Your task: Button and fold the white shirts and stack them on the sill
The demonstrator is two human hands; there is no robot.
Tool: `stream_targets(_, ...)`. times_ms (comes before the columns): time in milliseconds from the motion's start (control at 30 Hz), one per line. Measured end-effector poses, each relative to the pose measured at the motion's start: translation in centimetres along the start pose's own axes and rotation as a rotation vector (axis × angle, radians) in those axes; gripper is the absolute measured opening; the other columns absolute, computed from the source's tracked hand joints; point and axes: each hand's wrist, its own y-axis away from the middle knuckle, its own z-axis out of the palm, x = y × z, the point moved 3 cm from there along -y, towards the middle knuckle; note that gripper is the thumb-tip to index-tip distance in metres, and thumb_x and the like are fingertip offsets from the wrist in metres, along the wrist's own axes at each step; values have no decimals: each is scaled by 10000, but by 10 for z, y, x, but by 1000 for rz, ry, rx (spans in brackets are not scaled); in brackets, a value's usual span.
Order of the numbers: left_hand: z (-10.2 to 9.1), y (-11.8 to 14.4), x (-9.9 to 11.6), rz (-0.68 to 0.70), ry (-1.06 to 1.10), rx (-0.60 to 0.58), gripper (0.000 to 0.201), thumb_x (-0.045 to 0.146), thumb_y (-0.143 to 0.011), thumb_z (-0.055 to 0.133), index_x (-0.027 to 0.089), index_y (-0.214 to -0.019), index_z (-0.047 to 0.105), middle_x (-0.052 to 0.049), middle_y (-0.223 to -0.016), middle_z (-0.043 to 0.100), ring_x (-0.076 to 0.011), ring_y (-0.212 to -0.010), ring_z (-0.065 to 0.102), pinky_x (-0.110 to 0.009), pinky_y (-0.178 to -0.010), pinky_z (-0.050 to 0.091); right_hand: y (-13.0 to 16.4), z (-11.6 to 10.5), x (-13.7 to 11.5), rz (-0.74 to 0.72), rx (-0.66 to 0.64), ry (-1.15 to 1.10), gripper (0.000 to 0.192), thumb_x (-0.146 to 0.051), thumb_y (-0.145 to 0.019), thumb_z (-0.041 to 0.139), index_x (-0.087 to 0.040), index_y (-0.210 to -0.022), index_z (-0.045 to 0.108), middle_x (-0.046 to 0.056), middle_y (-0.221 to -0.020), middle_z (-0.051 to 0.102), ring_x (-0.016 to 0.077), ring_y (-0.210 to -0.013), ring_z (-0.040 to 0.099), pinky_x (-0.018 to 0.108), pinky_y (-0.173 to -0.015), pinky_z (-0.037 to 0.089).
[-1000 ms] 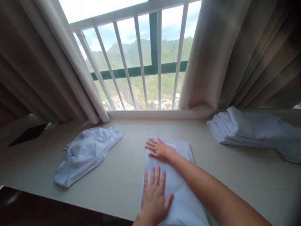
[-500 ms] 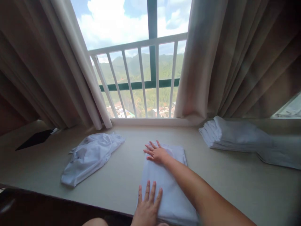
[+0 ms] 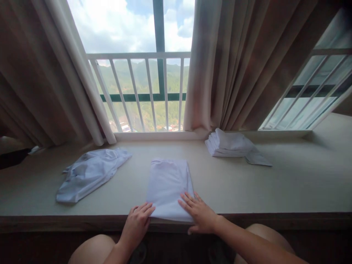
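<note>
A folded white cloth (image 3: pixel 168 185) lies in front of me, its near edge reaching the edge of the ledge. At its near left corner, my left hand (image 3: pixel 138 219) is closed, fingers bent together over the edge and thumb out of sight. My right hand (image 3: pixel 200 214) rests on the near right corner with its fingers spread over the fabric. Its thumb points down past the near edge. Whether the cloth is a garment or a plain sheet, I cannot tell.
A crumpled white cloth (image 3: pixel 92 174) lies to the left on the pale ledge (image 3: pixel 297 183). Back right is a stack of folded white cloths (image 3: pixel 229 145), with one flap trailing rightward. Curtains (image 3: pixel 220 66) and a white railing (image 3: pixel 137 56) stand behind. A dark object (image 3: pixel 13 158) sits far left.
My right hand has come back from the cloth's far end to its near right corner. My left hand has moved to the near left corner. The view has swung right.
</note>
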Motion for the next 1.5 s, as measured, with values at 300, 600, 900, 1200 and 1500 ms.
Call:
stream_targets(300,5,14,-26,202,-249,45,1130,202,-700,786,359,-1624,156,-55,-1682,260,-333,-1559,177,-554,-1223,218,35,24,31,57,265,288,1125,-198,-708,781,-286,-1631,144,97,-1713,63,365,-1575,8,677,-1218,-11)
stream_targets(600,10,-15,-33,363,-142,99,756,118,-845,597,377,-1534,425,-12,-1632,381,-261,-1541,263,-502,-1267,103,29,17,33,-93,260,146,812,-87,-757,615,-312,-1519,448,48,-1672,280,291,-1576,112,612,-1232,-57)
stream_targets(900,-11,-26,-29,173,482,279,382,411,-991,423,163,-1102,691,-137,-1206,720,-288,-1229,609,-430,-1069,458,25,-27,7,100,661,-636,416,-492,-1011,432,-211,-1113,721,86,-1182,737,279,-1213,630,477,-1183,317)
stream_targets(1200,-4,-81,-29,-373,782,496,529,632,-928,466,186,-643,483,22,-585,458,-133,-588,401,-257,-531,330,-66,-47,52,534,1000,-1028,616,-735,-888,498,-146,-920,677,13,-765,665,169,-697,561,257,-638,436)
stream_targets(1500,16,-132,-46,-542,895,326,535,659,-881,505,176,-655,541,11,-581,499,-139,-569,431,-246,-511,319,-125,-35,114,858,612,-690,521,-611,-980,425,-172,-931,701,104,-882,733,235,-793,656,305,-746,463)
